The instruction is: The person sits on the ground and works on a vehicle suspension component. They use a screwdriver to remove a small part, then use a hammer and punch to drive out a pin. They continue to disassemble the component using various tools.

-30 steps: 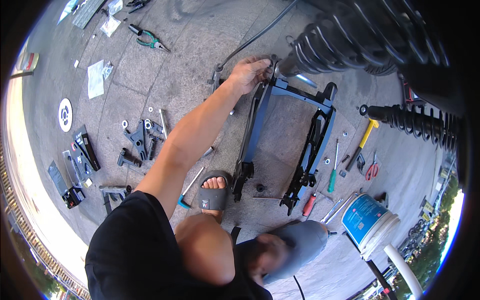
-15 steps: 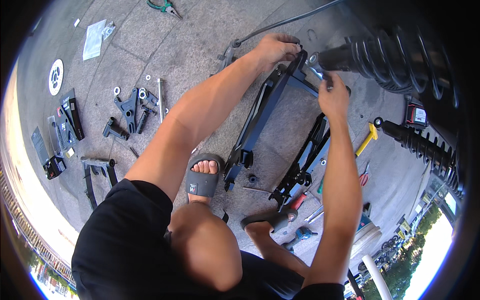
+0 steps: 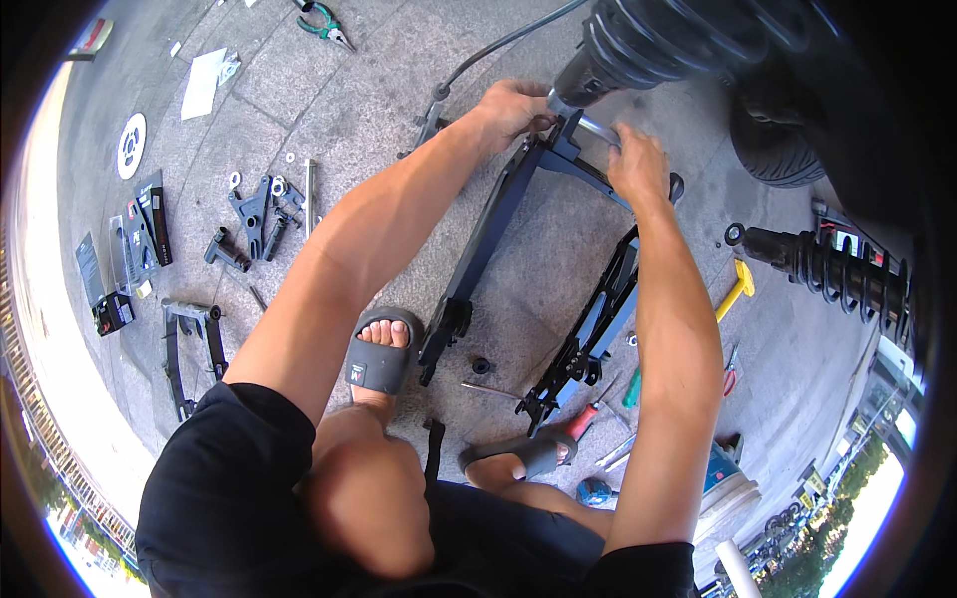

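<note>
A black swingarm frame (image 3: 485, 234) lies on the pavement with a second black linkage (image 3: 588, 334) along its right side. My left hand (image 3: 511, 115) is closed at the frame's upper left end, beside the metal lower mount (image 3: 561, 98) of a large coil-spring shock (image 3: 648, 45); its fingertips are partly hidden. My right hand (image 3: 638, 164) is closed on a silver rod (image 3: 598, 128) that points toward that mount. A second shock (image 3: 847, 269) hangs at the right. Whether the rod passes through the mount, I cannot tell.
Brackets (image 3: 254, 214), pliers (image 3: 322, 25), a white disc (image 3: 131, 147) and packaging (image 3: 150, 224) lie at left. A yellow-handled hammer (image 3: 735, 289), screwdrivers (image 3: 581, 421) and a bucket (image 3: 728, 488) are at right. A tyre (image 3: 773, 149) stands at upper right; my sandaled feet (image 3: 384, 349) are below.
My right hand has come in from below and closed on the silver rod. My left hand stays at the frame's upper end. The view has shifted, moving the surroundings in the picture.
</note>
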A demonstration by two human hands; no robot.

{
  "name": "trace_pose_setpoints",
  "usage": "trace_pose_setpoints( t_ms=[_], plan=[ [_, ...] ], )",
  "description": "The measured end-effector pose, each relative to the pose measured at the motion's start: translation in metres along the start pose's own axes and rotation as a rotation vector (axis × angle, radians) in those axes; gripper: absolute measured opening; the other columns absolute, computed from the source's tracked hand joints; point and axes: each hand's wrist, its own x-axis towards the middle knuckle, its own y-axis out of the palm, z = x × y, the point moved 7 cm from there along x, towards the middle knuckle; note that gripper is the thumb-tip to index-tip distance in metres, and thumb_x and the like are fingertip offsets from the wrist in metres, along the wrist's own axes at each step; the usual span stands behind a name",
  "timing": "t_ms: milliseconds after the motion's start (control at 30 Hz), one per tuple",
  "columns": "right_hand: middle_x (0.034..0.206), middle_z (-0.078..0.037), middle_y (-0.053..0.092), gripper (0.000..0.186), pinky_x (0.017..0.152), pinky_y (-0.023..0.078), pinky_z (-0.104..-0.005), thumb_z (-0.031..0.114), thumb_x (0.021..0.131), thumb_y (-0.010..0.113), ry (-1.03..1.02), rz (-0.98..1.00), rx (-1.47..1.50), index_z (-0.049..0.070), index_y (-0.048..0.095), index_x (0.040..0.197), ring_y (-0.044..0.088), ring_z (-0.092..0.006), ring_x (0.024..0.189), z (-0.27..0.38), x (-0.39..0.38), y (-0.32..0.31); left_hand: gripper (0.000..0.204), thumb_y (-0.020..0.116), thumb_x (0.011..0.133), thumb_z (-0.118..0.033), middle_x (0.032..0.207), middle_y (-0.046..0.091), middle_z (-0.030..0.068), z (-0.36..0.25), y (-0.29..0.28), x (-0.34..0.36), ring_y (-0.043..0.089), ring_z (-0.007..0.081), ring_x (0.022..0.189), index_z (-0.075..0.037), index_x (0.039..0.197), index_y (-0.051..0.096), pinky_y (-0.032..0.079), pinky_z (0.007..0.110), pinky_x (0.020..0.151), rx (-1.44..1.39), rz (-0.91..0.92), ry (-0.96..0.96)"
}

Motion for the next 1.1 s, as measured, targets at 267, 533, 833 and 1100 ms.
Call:
trace_pose_setpoints(
  t_ms=[267,533,833,1100],
  plan=[
    [0.108,-0.006,0.062,0.027,0.096,0.035,-0.0479,0.021,0.085,0.060,-0.155,-0.150,-0.064,0.014,0.059,0.111,0.054,-0.0270,0.108,-0.013,-0.009,-0.011,0.023,0.064,0.079,0.008,0.086,0.066,0.0097,0.004,-0.001,0.005,0.064,0.0145,0.071,0.004,0.101,0.064,0.054,0.022,0.065,0.047,0.038,0.006],
    [0.110,-0.006,0.062,0.033,0.094,0.037,-0.0485,0.021,0.084,0.060,-0.168,-0.128,0.055,0.014,0.059,0.117,0.054,-0.0274,0.107,-0.020,-0.008,-0.004,0.020,0.060,0.082,0.009,0.089,0.065,0.0119,0.003,0.002,0.005,0.066,0.0164,0.079,0.005,0.101,0.063,0.056,0.023,0.069,0.003,0.087,-0.051],
    [0.110,-0.010,0.063,0.032,0.091,0.040,-0.0499,0.019,0.081,0.062,-0.154,-0.058,0.086,0.013,0.060,0.113,0.055,-0.0305,0.107,-0.025,0.002,0.006,0.028,0.069,0.081,-0.008,0.090,0.065,0.0104,-0.005,0.001,0.002,0.063,0.0146,0.075,0.006,0.105,0.063,0.053,0.024,0.066,0.082,0.048,0.056],
    [0.108,-0.009,0.063,0.029,0.095,0.037,-0.0493,0.015,0.079,0.063,-0.176,-0.040,-0.021,0.013,0.060,0.108,0.054,-0.0293,0.108,-0.022,0.013,-0.010,0.029,0.065,0.084,-0.008,0.085,0.063,0.0079,-0.010,-0.018,-0.031,0.058,0.0112,0.069,0.008,0.107,0.060,0.050,0.024,0.062,-0.213,-0.214,0.148]
  ],
)
